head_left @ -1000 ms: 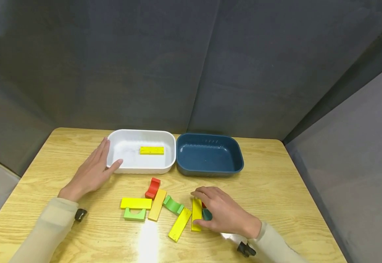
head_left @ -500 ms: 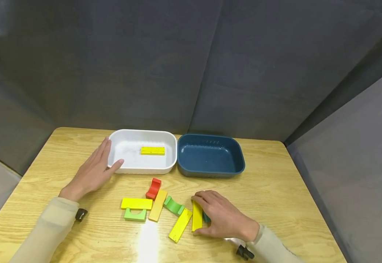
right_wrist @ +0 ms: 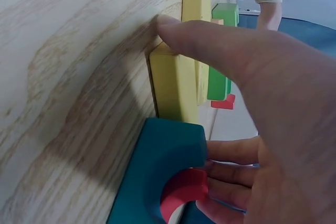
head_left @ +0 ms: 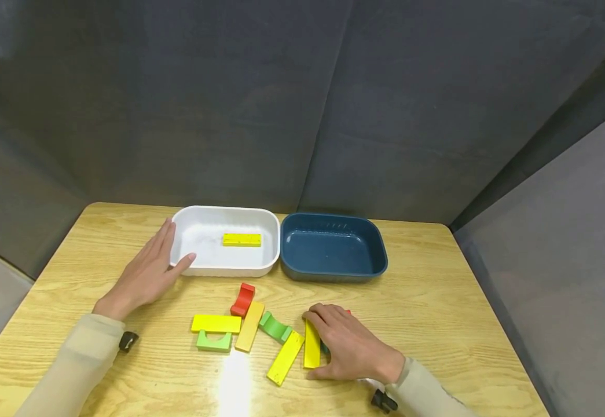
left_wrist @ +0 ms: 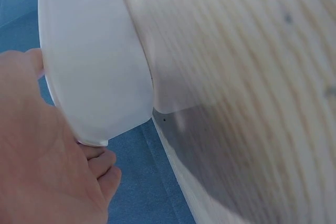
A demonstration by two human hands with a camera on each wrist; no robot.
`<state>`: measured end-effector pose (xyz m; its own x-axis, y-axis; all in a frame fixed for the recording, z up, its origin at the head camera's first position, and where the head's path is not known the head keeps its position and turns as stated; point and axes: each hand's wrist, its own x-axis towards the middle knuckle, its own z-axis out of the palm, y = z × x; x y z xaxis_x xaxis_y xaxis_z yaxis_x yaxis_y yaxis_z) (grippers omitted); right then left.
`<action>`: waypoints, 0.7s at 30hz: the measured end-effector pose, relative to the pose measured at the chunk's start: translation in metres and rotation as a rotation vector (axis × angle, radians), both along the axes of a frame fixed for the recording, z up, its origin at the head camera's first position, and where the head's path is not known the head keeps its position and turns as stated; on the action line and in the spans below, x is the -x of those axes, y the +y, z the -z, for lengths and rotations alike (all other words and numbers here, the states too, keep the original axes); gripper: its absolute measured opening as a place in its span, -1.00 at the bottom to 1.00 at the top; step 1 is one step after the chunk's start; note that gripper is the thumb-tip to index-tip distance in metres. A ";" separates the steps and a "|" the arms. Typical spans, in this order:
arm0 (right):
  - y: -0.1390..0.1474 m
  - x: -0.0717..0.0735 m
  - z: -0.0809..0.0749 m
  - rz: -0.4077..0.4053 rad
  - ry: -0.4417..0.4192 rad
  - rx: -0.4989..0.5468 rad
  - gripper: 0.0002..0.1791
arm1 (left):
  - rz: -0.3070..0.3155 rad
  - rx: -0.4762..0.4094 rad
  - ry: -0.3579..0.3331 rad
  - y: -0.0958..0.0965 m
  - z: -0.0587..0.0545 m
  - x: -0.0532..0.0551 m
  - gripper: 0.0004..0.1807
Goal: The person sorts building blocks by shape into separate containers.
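My left hand [head_left: 143, 272] rests against the left end of a white bin [head_left: 213, 271], fingers straight along the wall and thumb over the front rim. In the left wrist view, fingers [left_wrist: 102, 171] show beside the bin's side. My right hand [head_left: 354, 347] spans a yellow rectangular block [head_left: 312, 347]: fingertips at its far end, thumb just past its near end. Next to that block, in the right wrist view, stands a teal arch block [right_wrist: 152, 156] with a red curved block [right_wrist: 184, 190] in its hollow. Several right fingers [right_wrist: 231, 174] lie beside these two.
Left of the right hand lie another yellow block [head_left: 285, 358], a green arch [head_left: 275, 327], an orange-yellow block [head_left: 250, 326], a red arch [head_left: 242, 299], a yellow block [head_left: 216, 323] and a light-green arch [head_left: 213, 343]. A dark blue bin [head_left: 333, 278] adjoins the white one, which holds a yellow block [head_left: 242, 240].
My right hand has shifted slightly toward me around the yellow block; its thumb now sits just past the near end. A bit of red shows behind the hand. My left hand stays put.
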<state>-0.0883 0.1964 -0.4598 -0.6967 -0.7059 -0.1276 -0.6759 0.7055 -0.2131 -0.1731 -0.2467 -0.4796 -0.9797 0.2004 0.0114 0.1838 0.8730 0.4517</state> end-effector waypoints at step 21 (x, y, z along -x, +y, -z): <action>-0.002 0.002 0.005 -0.009 -0.024 0.033 0.01 | 0.002 0.000 0.004 0.000 0.000 0.000 0.11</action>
<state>-0.0899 0.1948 -0.4647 -0.6876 -0.7159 -0.1207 -0.6762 0.6921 -0.2525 -0.1734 -0.2468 -0.4795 -0.9792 0.2023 0.0154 0.1874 0.8727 0.4509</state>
